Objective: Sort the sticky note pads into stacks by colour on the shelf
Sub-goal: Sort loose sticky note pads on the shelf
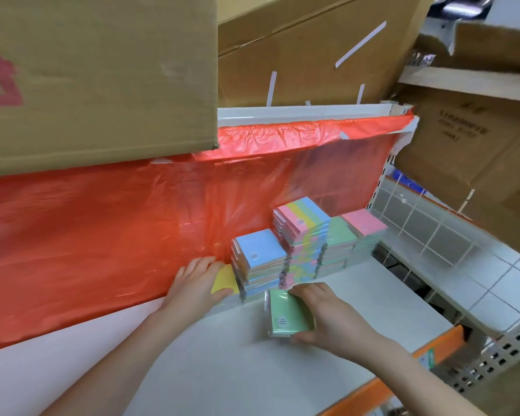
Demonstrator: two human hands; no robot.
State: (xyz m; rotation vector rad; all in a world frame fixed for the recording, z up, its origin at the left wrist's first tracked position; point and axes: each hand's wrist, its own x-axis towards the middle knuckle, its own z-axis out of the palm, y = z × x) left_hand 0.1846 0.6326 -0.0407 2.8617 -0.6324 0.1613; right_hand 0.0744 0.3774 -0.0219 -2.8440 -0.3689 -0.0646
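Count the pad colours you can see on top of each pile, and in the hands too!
Blue: 1
Striped: 1
Green: 2, one pile and one in the right hand
Pink: 1
Yellow: 1, under the left hand
Total: 6

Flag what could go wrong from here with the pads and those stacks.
1. The striped-top stack is tall and looks uneven; a bump from the right hand, holding the green pad just in front, might topple it.
2. The left hand holds a yellow pad against the red plastic sheet; the loose film could snag.
3. The stack under the blue pad shows mixed edge colours, so sorting may stay incomplete.
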